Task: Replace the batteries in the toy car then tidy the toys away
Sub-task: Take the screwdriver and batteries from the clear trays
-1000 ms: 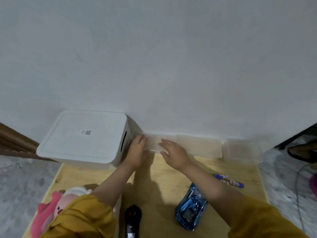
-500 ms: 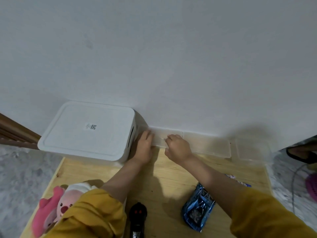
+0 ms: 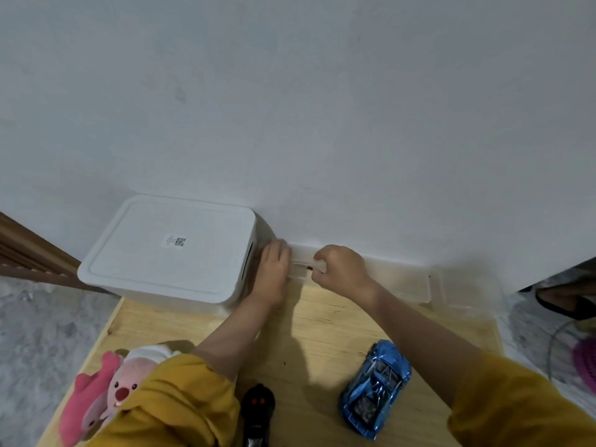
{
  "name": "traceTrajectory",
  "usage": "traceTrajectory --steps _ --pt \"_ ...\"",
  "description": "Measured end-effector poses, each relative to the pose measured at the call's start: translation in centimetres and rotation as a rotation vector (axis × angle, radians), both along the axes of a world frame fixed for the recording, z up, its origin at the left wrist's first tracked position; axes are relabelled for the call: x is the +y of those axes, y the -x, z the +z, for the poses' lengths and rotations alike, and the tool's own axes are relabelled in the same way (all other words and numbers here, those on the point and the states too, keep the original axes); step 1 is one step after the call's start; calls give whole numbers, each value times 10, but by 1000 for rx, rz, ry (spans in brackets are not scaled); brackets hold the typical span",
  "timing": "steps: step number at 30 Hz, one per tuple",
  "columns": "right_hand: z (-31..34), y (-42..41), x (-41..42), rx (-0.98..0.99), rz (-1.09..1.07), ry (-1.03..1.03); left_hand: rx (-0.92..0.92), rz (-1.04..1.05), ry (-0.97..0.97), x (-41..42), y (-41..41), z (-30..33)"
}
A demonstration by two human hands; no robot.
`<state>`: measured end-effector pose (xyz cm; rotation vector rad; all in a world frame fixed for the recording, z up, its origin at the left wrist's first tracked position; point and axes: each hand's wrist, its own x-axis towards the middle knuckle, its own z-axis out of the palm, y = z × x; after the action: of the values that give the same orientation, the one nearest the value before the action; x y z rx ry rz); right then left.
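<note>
1. Change since earlier frame: right hand (image 3: 342,269) has curled from flat on the small clear box (image 3: 301,264) into a pinch at its lid edge; the lid now shows a dark gap there.
2. Left hand (image 3: 274,269): palm down, fingers extended, pressing the box's left end beside the white storage bin (image 3: 167,250). Grasps nothing.
3. Right hand fingers: nearly closed on the lid's lip.
4. Toy car (image 3: 375,387): blue, lying on the bench (image 3: 322,333) near the right forearm, untouched.
5. Also present: black remote (image 3: 258,411), pink plush (image 3: 103,395), both at the near edge.
6. Step in hand, as judged: opening the box, probably for batteries; contents not visible.
7. Next move calls for lifting the lid clear while the left hand steadies the base.
</note>
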<state>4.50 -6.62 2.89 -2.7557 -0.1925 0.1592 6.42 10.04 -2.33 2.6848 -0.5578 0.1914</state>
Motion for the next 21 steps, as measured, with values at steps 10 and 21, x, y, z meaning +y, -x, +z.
traceTrajectory --steps 10,21 --pt "-2 1 -15 -306 -97 -110 -31 -23 123 7 11 12" --pt "-13 16 -5 -521 -233 -292 -28 27 45 4 7 10"
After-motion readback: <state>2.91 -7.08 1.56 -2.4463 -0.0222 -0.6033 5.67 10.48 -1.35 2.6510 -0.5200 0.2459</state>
